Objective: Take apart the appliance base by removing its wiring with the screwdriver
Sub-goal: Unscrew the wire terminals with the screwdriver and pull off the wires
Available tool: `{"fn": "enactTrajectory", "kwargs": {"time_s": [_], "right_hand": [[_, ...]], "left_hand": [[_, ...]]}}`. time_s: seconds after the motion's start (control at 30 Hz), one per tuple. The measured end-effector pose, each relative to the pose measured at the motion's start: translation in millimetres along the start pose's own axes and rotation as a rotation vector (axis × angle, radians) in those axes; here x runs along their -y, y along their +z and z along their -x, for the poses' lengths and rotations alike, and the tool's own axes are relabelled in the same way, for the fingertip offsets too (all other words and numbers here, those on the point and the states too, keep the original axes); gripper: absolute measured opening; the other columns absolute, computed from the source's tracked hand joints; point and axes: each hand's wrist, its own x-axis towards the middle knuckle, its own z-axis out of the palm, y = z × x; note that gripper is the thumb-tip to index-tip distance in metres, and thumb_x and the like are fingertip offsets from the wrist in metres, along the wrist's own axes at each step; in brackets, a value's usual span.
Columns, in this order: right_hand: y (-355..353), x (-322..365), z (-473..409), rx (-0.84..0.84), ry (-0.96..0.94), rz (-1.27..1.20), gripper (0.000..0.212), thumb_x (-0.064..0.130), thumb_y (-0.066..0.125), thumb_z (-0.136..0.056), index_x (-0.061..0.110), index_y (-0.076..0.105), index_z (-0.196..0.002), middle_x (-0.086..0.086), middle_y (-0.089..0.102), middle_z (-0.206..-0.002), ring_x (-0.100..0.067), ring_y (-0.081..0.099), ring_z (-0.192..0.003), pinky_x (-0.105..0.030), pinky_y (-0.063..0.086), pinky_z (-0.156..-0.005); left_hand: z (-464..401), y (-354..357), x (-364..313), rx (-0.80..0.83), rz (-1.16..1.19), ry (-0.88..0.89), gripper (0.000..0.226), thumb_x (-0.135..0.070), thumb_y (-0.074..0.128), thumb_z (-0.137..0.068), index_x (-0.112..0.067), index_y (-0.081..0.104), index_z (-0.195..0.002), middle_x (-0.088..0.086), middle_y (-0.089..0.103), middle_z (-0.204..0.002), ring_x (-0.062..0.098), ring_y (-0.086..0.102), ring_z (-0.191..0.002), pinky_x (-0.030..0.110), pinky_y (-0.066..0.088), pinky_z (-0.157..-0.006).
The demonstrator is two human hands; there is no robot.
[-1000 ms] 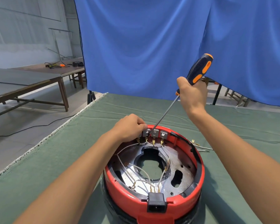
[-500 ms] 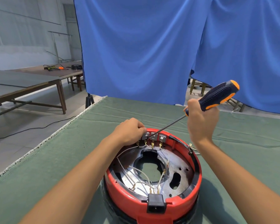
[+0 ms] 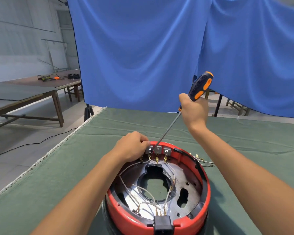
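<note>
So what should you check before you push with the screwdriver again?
1. Right hand grips the screwdriver by its handle: ok.
2. Screwdriver tip sits between the gray switches on the far rim: ok, though how deep it goes cannot be told.
3. Left hand steadies the red base at the leftmost switch: ok.
4. Left fingers clear of the tip: not ok, they are right beside it.
5. Wires with brass ends still plugged under the switches: ok, still to be removed.
6. Base sits flat on the green cloth: ok.
</note>
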Motion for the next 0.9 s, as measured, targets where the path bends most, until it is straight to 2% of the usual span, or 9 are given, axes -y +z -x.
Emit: {"fn": "enactTrajectory", "kwargs": {"time_s": [0.2, 0.3, 0.4, 0.53, 0.6, 0.73, 0.83, 0.9], "right_hand": [[10.0, -2.8, -11.0, 0.037, 0.033, 0.029, 0.029, 0.023, 0.056, -0.075, 0.017, 0.038, -0.053, 0.01, 0.044, -0.039, -0.015, 0.046, -0.046, -0.021, 0.036, -0.046], [17.1, -4.7, -4.4, 0.109, 0.011, 0.04, 0.031, 0.02, 0.057, -0.076, 0.017, 0.035, -0.054, 0.011, 0.04, -0.039, -0.013, 0.046, -0.046, -0.026, 0.038, -0.049], [11.0, -2.4, 1.1, 0.105, -0.018, 0.015, 0.031, 0.023, 0.057, -0.074, 0.018, 0.035, -0.052, 0.012, 0.039, -0.037, -0.01, 0.041, -0.043, -0.025, 0.037, -0.049], [-20.6, 6.2, 3.1, 0.002, -0.039, -0.072, 0.023, 0.029, 0.052, -0.066, 0.011, 0.043, -0.056, 0.009, 0.044, -0.04, -0.001, 0.045, -0.037, -0.013, 0.034, -0.039], [-34.2, 5.2, 9.6, -0.072, -0.031, -0.128, 0.022, 0.028, 0.052, -0.066, 0.012, 0.046, -0.052, 0.01, 0.047, -0.038, -0.001, 0.043, -0.038, -0.012, 0.033, -0.04], [-44.6, -6.5, 30.4, -0.174, 0.018, -0.27, 0.02, 0.023, 0.053, -0.067, 0.018, 0.046, -0.049, 0.011, 0.047, -0.039, -0.005, 0.045, -0.041, -0.02, 0.041, -0.049], [-48.3, -18.7, 40.8, -0.202, 0.062, -0.271, 0.022, 0.026, 0.054, -0.067, 0.017, 0.049, -0.047, 0.009, 0.049, -0.039, -0.007, 0.043, -0.04, -0.027, 0.036, -0.049], [-52.0, -24.8, 43.6, -0.238, 0.081, -0.305, 0.022, 0.028, 0.054, -0.066, 0.014, 0.052, -0.049, 0.008, 0.051, -0.04, -0.007, 0.043, -0.041, -0.027, 0.034, -0.048]], "left_hand": [[0.5, 0.2, 0.3, 0.006, 0.015, -0.005, 0.028, -0.033, 0.049, -0.093, -0.017, 0.072, -0.088, 0.003, 0.07, -0.085, 0.024, 0.062, -0.088, 0.038, 0.05, -0.083], [1.4, -0.9, -0.1, 0.006, 0.026, -0.006, 0.025, -0.033, 0.05, -0.093, -0.021, 0.072, -0.09, 0.0, 0.069, -0.083, 0.024, 0.061, -0.088, 0.037, 0.05, -0.083], [3.3, -0.1, -0.7, -0.002, 0.018, -0.002, 0.025, -0.033, 0.05, -0.092, -0.022, 0.071, -0.088, -0.001, 0.068, -0.081, 0.024, 0.061, -0.087, 0.036, 0.049, -0.08], [2.9, 0.6, -1.7, -0.004, 0.026, -0.007, 0.028, -0.033, 0.049, -0.092, -0.016, 0.071, -0.087, 0.001, 0.069, -0.082, 0.023, 0.062, -0.086, 0.036, 0.05, -0.079], [2.5, 0.7, -2.1, -0.006, 0.036, -0.012, 0.027, -0.032, 0.05, -0.091, -0.016, 0.072, -0.088, 0.0, 0.071, -0.085, 0.022, 0.062, -0.087, 0.037, 0.051, -0.081], [3.0, 1.3, -2.0, -0.011, 0.047, -0.015, 0.024, -0.031, 0.051, -0.09, -0.018, 0.072, -0.089, -0.001, 0.071, -0.088, 0.021, 0.062, -0.089, 0.038, 0.051, -0.083], [4.6, 1.1, -3.7, -0.054, 0.105, -0.027, 0.014, -0.03, 0.055, -0.086, -0.025, 0.068, -0.087, -0.006, 0.067, -0.087, 0.017, 0.062, -0.089, 0.036, 0.051, -0.083], [7.2, 1.0, -6.3, -0.13, 0.079, -0.014, 0.007, -0.027, 0.055, -0.083, -0.028, 0.061, -0.081, -0.009, 0.063, -0.083, 0.017, 0.061, -0.087, 0.033, 0.049, -0.076]]}}
